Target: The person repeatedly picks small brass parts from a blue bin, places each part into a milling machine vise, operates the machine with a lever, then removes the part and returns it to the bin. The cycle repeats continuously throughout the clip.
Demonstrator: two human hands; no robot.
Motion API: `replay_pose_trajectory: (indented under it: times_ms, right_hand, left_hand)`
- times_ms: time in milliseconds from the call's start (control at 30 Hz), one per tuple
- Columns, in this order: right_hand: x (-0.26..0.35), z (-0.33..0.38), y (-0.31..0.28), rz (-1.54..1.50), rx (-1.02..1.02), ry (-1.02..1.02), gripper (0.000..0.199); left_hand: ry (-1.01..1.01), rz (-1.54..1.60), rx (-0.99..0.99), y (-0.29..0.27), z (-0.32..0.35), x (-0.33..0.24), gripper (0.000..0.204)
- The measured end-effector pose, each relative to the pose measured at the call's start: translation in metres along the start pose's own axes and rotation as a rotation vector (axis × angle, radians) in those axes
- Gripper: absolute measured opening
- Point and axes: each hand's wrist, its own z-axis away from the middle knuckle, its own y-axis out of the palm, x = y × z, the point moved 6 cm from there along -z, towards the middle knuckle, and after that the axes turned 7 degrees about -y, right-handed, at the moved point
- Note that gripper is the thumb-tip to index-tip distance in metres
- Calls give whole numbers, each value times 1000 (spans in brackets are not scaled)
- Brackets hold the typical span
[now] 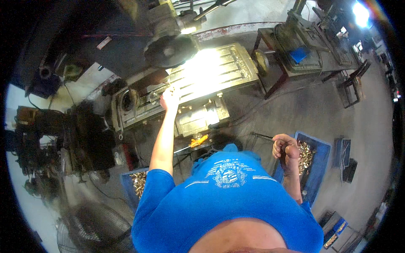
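Note:
My left arm reaches forward to the slotted metal table (236,80) of a milling machine. At its front edge my left hand (170,99) is closed, fingers drawn together beside the round spindle head (171,51); what they hold, if anything, is lost in the glare. My right hand (287,148) is held out at my right side, curled around a thin dark rod (262,135) that points left. Behind that hand stands a blue bin (319,152) containing many small brass-coloured parts (304,158).
Another blue bin (126,179) with brass parts (138,184) stands at my left. An orange cloth or glove (198,141) hangs below the machine table. At the right rear is a metal bench (312,67) bearing a blue object (298,55). A caged fan (90,230) stands lower left.

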Motion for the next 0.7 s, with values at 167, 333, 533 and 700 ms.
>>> replay_pose_trajectory:
  times_ms: [167, 333, 533, 700]
  right_hand:
    - [-11, 5, -15, -6, -97, 37, 43]
    - [-26, 1, -35, 62, -42, 9, 59]
    - [-76, -22, -49, 80, 4, -11, 54]
    - [-98, -57, -19, -118, 36, -43, 64]
  left_hand:
    - [160, -82, 32, 13, 14, -25, 27]
    - [346, 203, 382, 57, 77, -99, 19]
    - [526, 91, 507, 89, 147, -144, 13]
    - [607, 10, 670, 91, 211, -173, 15]
